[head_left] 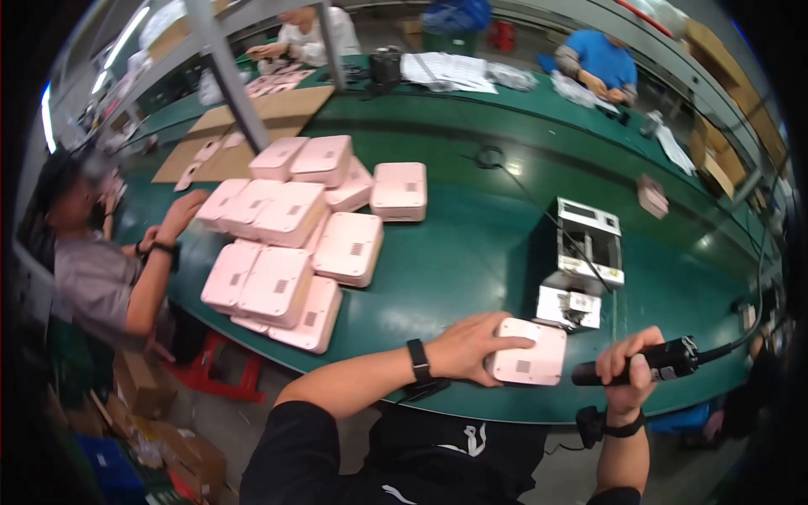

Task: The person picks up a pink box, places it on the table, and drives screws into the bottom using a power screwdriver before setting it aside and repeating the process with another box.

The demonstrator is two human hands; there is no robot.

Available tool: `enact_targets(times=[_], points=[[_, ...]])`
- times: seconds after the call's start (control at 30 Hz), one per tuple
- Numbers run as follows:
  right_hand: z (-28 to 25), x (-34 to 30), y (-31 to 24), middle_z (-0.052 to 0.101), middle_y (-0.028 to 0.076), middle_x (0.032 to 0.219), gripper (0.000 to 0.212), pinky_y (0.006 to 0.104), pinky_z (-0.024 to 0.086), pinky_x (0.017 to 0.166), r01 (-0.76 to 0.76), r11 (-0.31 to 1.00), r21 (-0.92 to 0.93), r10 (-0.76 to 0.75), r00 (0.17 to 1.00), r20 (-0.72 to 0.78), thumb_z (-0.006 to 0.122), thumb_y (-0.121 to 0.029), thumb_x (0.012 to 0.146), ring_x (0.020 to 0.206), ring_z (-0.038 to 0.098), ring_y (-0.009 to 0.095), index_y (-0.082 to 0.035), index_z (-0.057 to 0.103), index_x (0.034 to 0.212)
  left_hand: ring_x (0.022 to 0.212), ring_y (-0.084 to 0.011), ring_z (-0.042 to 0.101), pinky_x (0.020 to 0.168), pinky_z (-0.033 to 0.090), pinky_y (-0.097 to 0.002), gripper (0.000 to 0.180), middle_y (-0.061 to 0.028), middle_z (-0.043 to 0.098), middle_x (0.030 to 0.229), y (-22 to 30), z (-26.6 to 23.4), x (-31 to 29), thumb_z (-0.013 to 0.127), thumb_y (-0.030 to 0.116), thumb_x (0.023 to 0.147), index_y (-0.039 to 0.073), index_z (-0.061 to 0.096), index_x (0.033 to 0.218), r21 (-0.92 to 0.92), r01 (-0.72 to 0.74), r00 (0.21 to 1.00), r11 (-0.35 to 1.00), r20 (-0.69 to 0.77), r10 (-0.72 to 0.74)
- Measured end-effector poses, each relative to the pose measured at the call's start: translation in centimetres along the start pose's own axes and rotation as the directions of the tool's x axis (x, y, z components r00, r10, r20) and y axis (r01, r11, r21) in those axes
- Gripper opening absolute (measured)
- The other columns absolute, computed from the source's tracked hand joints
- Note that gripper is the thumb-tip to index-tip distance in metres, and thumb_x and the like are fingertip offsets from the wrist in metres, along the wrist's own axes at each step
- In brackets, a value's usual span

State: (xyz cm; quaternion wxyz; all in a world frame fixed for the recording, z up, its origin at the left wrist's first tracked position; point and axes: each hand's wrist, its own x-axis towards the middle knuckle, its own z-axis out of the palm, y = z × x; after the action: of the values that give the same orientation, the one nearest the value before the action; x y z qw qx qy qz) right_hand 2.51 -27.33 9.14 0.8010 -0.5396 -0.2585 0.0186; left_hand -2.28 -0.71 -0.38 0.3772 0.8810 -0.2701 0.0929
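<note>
My left hand [465, 347] grips the left side of a square pale pink plastic case [537, 358] that lies on the green table near its front edge. The case has rounded corners, corner holes and a small grille. Just right of it, my right hand [627, 368] is wrapped round a black electric screwdriver [673, 360], held roughly level with its cord off to the right. Beyond the case stands a white and black box-shaped machine [589, 244], perhaps a screw feeder, with a small metal mechanism [570, 308] at its front.
Several stacked pink cases [273, 215] stand on the left of the green table [454, 278]. A black cable [539, 198] crosses above the machine. A co-worker [101, 244] sits at the left; two more work across the table. A grey post [225, 76] rises behind the stacks.
</note>
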Motion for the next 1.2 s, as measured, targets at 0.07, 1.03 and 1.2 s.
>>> enact_targets(times=[0.07, 1.03, 1.2], points=[[-0.5, 0.4, 0.4, 0.044, 0.003, 0.059, 0.028, 0.0284, 0.04, 0.043, -0.008, 1.0, 0.016, 0.008, 1.0, 0.001, 0.062, -0.026, 0.091, 0.042, 0.041, 0.014, -0.008, 0.041, 0.096, 0.116, -0.0371, 0.053, 0.097, 0.047, -0.0441, 0.081, -0.0167, 0.049, 0.128, -0.5, 0.3, -0.2, 0.087, 0.032, 0.06, 0.029, 0.057, 0.135, -0.015, 0.008, 1.0, 1.0, -0.006, -0.008], [-8.3, -2.7, 1.0, 0.045, 0.0, 0.069, 0.012, 0.0243, 0.039, 0.051, 0.119, 0.967, -0.224, -0.19, 0.926, -0.326, 0.055, -0.014, 0.096, 0.056, 0.043, 0.008, -0.004, 0.054, 0.104, 0.124, -0.035, 0.05, 0.106, 0.041, -0.0392, 0.095, -0.0174, 0.047, 0.135, -1.6, -1.4, -1.1, 0.092, 0.044, 0.056, 0.012, 0.054, 0.137, -0.327, -0.046, 0.989, 0.944, 0.118, 0.089], [-7.6, -2.8, 1.2, 0.044, -0.001, 0.069, 0.016, 0.0248, 0.039, 0.051, 0.144, 0.971, -0.192, -0.214, 0.881, -0.422, 0.056, -0.016, 0.097, 0.056, 0.043, 0.009, -0.004, 0.054, 0.107, 0.125, -0.0357, 0.049, 0.106, 0.04, -0.04, 0.093, -0.0178, 0.048, 0.135, -0.8, -1.1, -1.8, 0.092, 0.039, 0.058, 0.01, 0.053, 0.137, -0.325, -0.045, 0.99, 0.944, 0.109, 0.085]])
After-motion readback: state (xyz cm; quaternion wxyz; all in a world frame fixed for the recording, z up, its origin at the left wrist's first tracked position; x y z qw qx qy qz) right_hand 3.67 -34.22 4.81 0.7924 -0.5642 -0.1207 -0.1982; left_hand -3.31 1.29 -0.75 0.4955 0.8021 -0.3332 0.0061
